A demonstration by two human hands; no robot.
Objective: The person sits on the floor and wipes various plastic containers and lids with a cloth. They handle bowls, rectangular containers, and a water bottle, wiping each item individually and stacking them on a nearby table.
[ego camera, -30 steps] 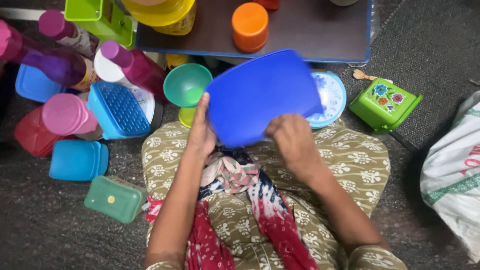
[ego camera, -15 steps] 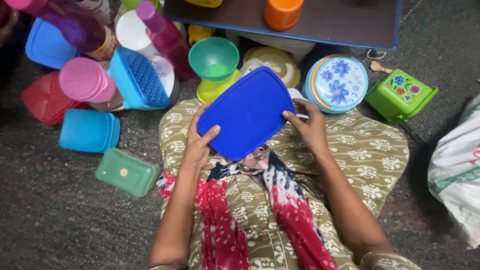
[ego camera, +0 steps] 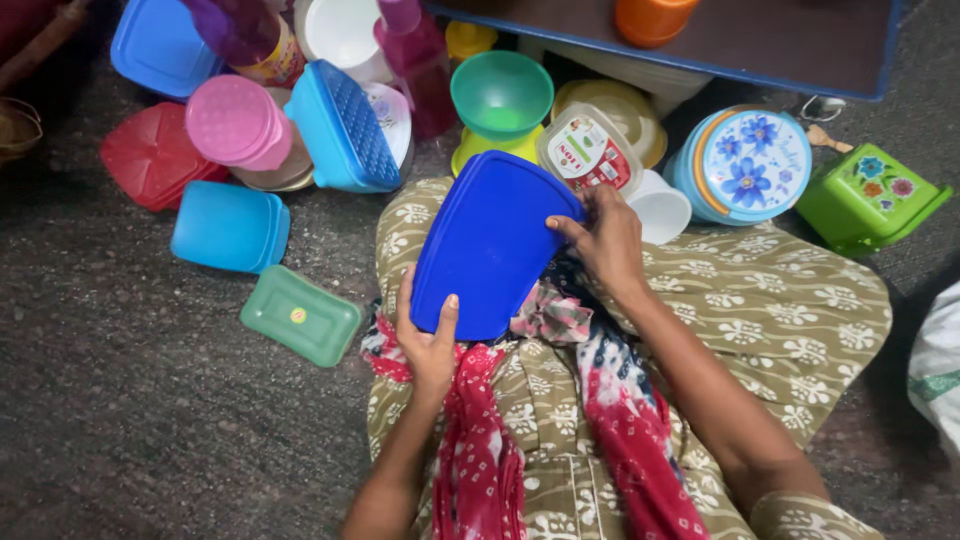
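Both hands grip 1 dark blue rounded-rectangular plastic lid over the lap: left hand clasps its near edge, right hand pinches the far corner; not yet set down

A red-and-white label is seen on a clear container lid at upper centre; a small round yellow sticker is borne by the green box at left.

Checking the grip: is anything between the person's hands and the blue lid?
Nothing visible. The left hand grips the blue lid at its lower edge, thumb on top; the right hand holds its upper right edge directly.
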